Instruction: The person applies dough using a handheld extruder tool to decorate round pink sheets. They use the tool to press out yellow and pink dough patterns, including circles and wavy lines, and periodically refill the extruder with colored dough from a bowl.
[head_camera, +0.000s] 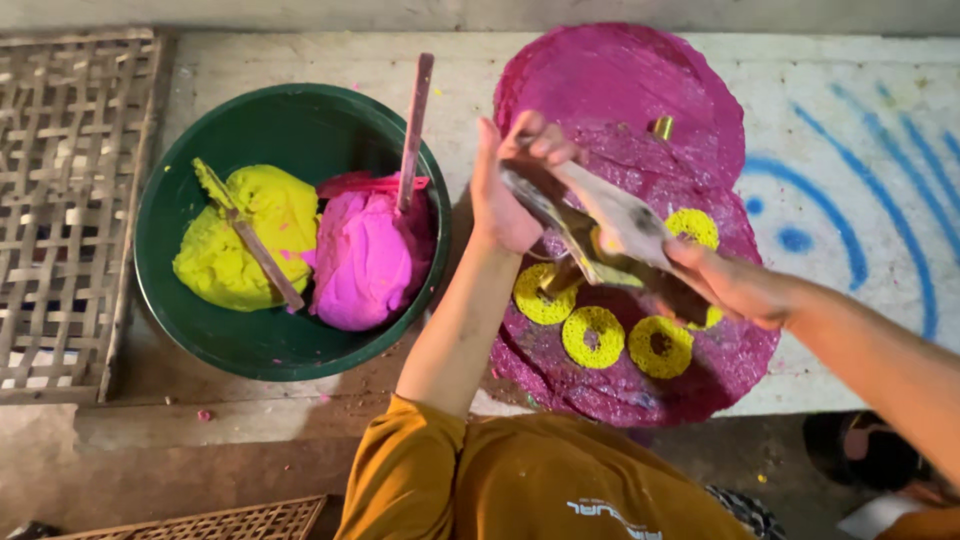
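Head view: left hand (508, 190) and right hand (735, 288) both grip cloth piping bag (610, 232), squeezing yellow rings (593, 336) onto magenta disc (640, 300); next ring likely needs steady pressure.

A pale concrete slab (300, 395), dusty and flecked with pink, carries everything. At nine o'clock on it sits a green bowl (175, 300) holding lumps of yellow and pink paste. At the centre, running toward twelve o'clock, lie overlapping magenta discs (620, 90), the nearest dotted with yellow rings (593, 337). At three o'clock blue painted curves (850, 230) mark the whitened surface. A woven bamboo mat (60, 200) lies along the far nine o'clock edge.
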